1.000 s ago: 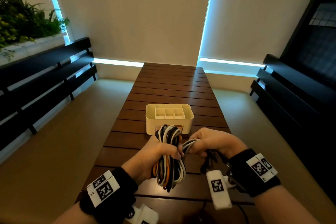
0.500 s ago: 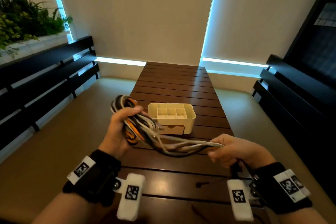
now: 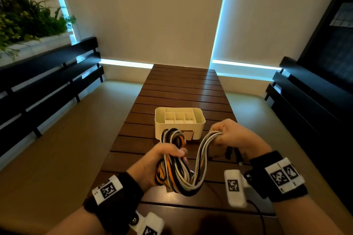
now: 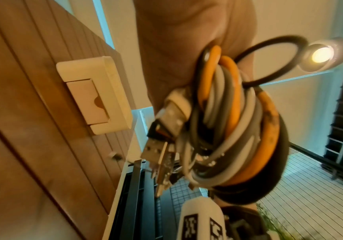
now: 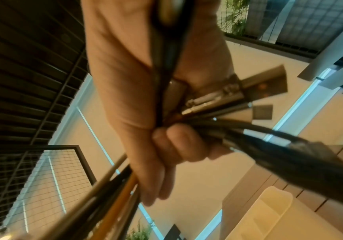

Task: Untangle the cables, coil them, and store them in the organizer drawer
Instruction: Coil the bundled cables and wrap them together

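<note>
A bundle of black, white, grey and orange cables (image 3: 177, 170) hangs between my two hands above the wooden table (image 3: 181, 91). My left hand (image 3: 162, 160) grips the coiled part, whose loops (image 4: 234, 116) and USB plugs (image 4: 162, 146) show in the left wrist view. My right hand (image 3: 229, 135) grips the loose strands (image 3: 207, 143), and their plug ends (image 5: 238, 97) stick out past its fingers (image 5: 179, 142). The strands sag in a U between the hands. The white organizer (image 3: 179, 122) stands just beyond, and its front drawer (image 4: 90, 102) is closed.
Black slatted benches (image 3: 38, 86) run along the left and another bench (image 3: 313, 97) on the right. Green plants (image 3: 24, 21) grow at the upper left. A dark loose cable (image 3: 257, 212) lies on the near right of the table.
My left hand has come back down and toward the middle with the coil. My right hand has risen and moved forward, so the strands now sag in a U instead of stretching flat.
</note>
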Action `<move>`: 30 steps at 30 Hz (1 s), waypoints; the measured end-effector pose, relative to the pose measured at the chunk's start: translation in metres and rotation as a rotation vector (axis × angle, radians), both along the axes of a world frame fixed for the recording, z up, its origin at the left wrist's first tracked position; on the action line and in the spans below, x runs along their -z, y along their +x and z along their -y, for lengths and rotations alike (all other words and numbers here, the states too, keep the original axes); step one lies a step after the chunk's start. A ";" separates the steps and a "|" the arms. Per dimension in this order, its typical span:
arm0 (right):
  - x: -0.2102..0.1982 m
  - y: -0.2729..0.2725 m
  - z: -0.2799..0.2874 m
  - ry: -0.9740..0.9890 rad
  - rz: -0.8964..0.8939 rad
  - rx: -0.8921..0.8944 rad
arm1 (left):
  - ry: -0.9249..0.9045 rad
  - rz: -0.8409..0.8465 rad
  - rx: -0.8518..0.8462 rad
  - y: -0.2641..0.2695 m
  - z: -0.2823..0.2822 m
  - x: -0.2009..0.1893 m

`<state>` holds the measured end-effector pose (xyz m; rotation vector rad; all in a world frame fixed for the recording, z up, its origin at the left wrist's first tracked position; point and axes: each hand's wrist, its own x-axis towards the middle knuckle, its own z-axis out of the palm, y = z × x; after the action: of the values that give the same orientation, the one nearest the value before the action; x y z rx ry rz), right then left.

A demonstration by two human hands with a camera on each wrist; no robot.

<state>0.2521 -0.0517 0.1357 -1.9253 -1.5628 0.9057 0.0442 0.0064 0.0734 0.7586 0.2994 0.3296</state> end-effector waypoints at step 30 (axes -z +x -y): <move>0.012 -0.059 -0.006 -0.073 -0.142 0.283 | 0.244 -0.260 -0.178 0.007 0.020 0.020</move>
<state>0.1934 -0.0454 0.1240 -2.0207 -1.1556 0.9626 0.0513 -0.0134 0.0538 1.0198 0.5813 0.4412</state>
